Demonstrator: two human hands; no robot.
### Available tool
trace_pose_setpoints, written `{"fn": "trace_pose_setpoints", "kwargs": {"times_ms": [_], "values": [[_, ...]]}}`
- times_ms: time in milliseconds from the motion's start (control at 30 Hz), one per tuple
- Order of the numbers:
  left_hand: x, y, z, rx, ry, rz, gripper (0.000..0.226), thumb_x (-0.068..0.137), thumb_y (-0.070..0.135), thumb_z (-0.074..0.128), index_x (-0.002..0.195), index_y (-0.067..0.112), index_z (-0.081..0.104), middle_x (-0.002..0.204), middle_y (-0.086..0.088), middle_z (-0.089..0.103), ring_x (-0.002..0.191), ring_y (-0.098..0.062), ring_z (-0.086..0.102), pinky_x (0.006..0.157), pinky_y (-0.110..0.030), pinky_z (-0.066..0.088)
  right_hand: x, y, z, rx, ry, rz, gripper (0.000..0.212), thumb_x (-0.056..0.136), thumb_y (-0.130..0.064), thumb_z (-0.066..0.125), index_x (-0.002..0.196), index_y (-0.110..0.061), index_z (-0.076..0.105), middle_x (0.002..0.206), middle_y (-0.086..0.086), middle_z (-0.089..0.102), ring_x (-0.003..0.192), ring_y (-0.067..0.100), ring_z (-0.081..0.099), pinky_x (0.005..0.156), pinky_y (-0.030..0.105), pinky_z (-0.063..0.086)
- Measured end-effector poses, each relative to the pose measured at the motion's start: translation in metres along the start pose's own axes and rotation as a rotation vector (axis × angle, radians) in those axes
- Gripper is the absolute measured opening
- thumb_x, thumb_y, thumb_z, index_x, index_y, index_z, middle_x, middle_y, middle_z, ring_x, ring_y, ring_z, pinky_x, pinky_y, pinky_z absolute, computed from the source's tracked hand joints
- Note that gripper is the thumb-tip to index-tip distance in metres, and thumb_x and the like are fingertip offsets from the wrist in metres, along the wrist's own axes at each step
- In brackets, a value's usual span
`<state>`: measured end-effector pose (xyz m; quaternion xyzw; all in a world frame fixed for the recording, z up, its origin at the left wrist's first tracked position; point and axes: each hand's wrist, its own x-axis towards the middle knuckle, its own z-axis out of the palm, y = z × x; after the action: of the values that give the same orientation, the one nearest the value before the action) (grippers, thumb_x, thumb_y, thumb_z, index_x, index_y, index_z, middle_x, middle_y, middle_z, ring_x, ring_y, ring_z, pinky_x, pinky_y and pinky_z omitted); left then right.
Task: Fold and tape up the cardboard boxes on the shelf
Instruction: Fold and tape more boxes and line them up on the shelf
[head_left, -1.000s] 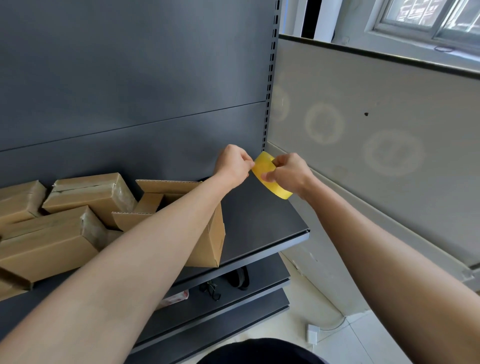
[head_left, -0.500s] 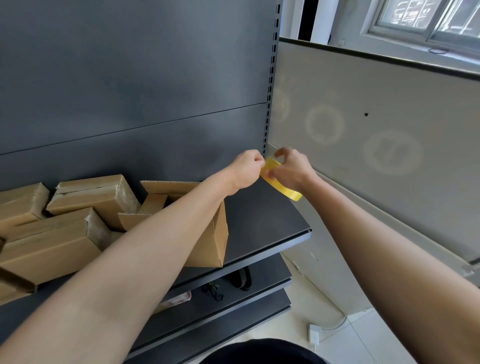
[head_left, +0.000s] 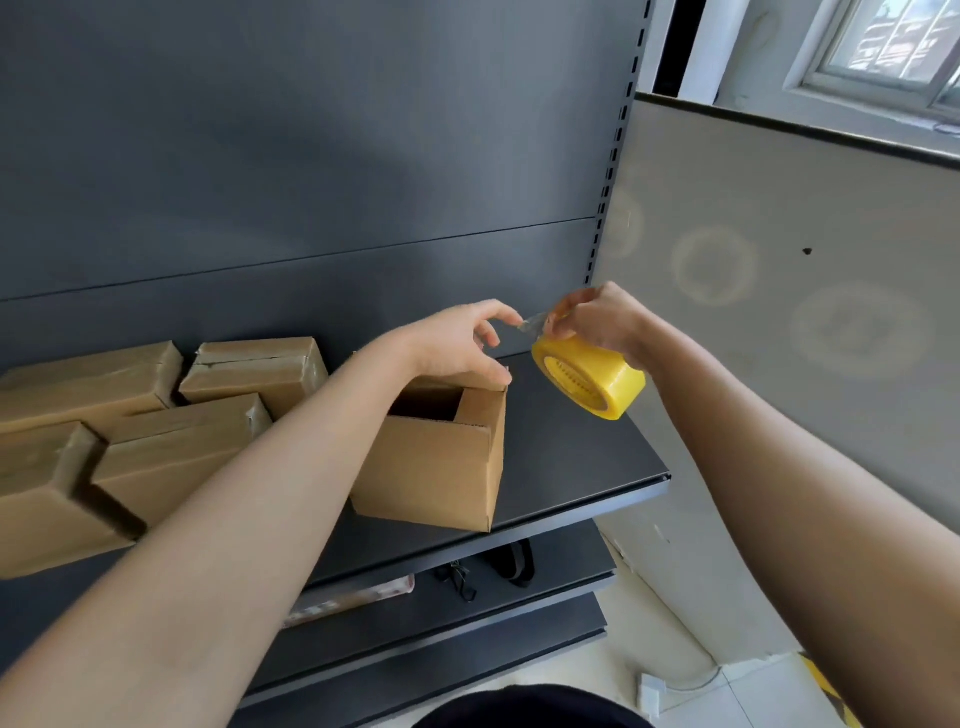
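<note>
Cardboard fills the left end of the dark metal shelf: four taped-up brown boxes lie crowded together there, touching one another, two against the back panel and two nearer the front edge. Just right of them, around the middle of the shelf, stands an open-topped brown cardboard box, its mouth still unsealed and its front face near the shelf's front edge. The person's left hand hovers over this box's far right corner, fingers spread and curled, with the fingertips reaching toward a short tab of clear tape; whether they touch it I cannot tell. To the right, over the shelf's bare right end, the right hand pinches the loose tape end between thumb and fingers, and the yellow roll of packing tape hangs tilted beneath it, clear of the shelf and beside the open box.
</note>
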<state>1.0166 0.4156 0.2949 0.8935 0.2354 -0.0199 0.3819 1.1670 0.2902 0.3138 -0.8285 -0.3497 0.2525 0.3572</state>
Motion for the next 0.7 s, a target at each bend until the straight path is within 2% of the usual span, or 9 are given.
{"fn": "trace_pose_setpoints", "kwargs": {"times_ms": [67,133,200,300,367,433,533,633,700], "values": [[-0.009,-0.010,-0.004,-0.067,0.067,0.010,0.077,0.075,0.027,0.078,0.133,0.048,0.032,0.119,0.010,0.051,0.108,-0.009,0.052,0.078,-0.023,0.042,0.004,-0.013,0.005,-0.030,0.009,-0.019,0.017,0.080,-0.008,0.063,0.070,-0.021,0.066,0.061,-0.006,0.052,0.054,0.008,0.041,0.040,0.013,0.036],[-0.019,-0.023,-0.009,-0.198,0.203,0.005,0.092,0.076,0.022,0.078,0.143,0.042,0.018,0.122,0.010,0.051,0.109,-0.009,0.055,0.076,-0.018,0.042,0.008,-0.025,0.008,-0.049,0.044,-0.021,0.016,0.079,-0.009,0.062,0.070,-0.021,0.067,0.066,-0.003,0.055,0.057,0.011,0.042,0.046,0.018,0.037],[-0.030,-0.037,-0.014,-0.180,0.272,-0.026,0.091,0.078,0.021,0.076,0.146,0.036,0.018,0.129,0.007,0.048,0.116,-0.013,0.051,0.081,-0.019,0.042,0.012,-0.036,0.010,-0.030,0.076,-0.024,0.018,0.078,-0.009,0.061,0.066,-0.021,0.066,0.068,-0.003,0.056,0.060,0.013,0.044,0.051,0.021,0.035],[-0.046,-0.058,-0.017,0.085,0.163,-0.177,0.087,0.077,0.026,0.077,0.145,0.034,0.026,0.148,0.002,0.029,0.135,-0.023,0.030,0.102,-0.040,0.036,0.013,-0.052,0.016,0.064,0.054,-0.067,0.019,0.079,-0.009,0.059,0.068,-0.023,0.067,0.072,-0.002,0.056,0.059,0.012,0.042,0.050,0.018,0.033],[-0.054,-0.067,-0.018,0.170,0.133,-0.244,0.091,0.075,0.033,0.078,0.147,0.035,0.022,0.153,0.007,0.017,0.140,-0.024,0.016,0.108,-0.046,0.028,0.012,-0.062,0.027,0.108,0.024,-0.096,0.022,0.079,-0.008,0.058,0.067,-0.024,0.067,0.073,-0.004,0.057,0.059,0.009,0.042,0.048,0.015,0.034],[-0.061,-0.074,-0.019,0.139,0.170,-0.245,0.093,0.075,0.041,0.077,0.148,0.036,0.019,0.154,0.013,0.009,0.142,-0.024,0.010,0.111,-0.047,0.024,0.010,-0.069,0.039,0.123,0.002,-0.117,0.025,0.080,-0.008,0.058,0.063,-0.024,0.066,0.069,-0.009,0.058,0.062,0.008,0.045,0.048,0.014,0.037],[-0.071,-0.086,-0.023,-0.006,0.185,-0.244,0.089,0.076,0.050,0.072,0.147,0.038,0.020,0.155,0.017,0.004,0.142,-0.022,0.017,0.111,-0.044,0.027,0.007,-0.072,0.050,0.115,-0.030,-0.119,0.026,0.080,-0.006,0.058,0.064,-0.025,0.066,0.074,-0.010,0.059,0.067,0.006,0.045,0.055,0.019,0.036],[-0.078,-0.096,-0.023,-0.009,0.082,-0.266,0.104,0.071,0.042,0.080,0.148,0.040,0.011,0.156,0.019,-0.003,0.144,-0.022,0.015,0.111,-0.041,0.026,0.005,-0.070,0.053,0.129,-0.037,-0.121,0.023,0.079,-0.005,0.058,0.069,-0.024,0.068,0.085,-0.008,0.062,0.073,0.006,0.047,0.058,0.018,0.036],[-0.078,-0.098,-0.021,-0.013,0.090,-0.264,0.113,0.069,0.033,0.083,0.149,0.041,0.004,0.156,0.017,-0.006,0.144,-0.024,0.014,0.111,-0.043,0.026,0.003,-0.071,0.054,0.130,-0.040,-0.128,0.022,0.078,-0.005,0.060,0.071,-0.024,0.069,0.090,-0.008,0.063,0.079,0.008,0.048,0.061,0.020,0.036]]}}
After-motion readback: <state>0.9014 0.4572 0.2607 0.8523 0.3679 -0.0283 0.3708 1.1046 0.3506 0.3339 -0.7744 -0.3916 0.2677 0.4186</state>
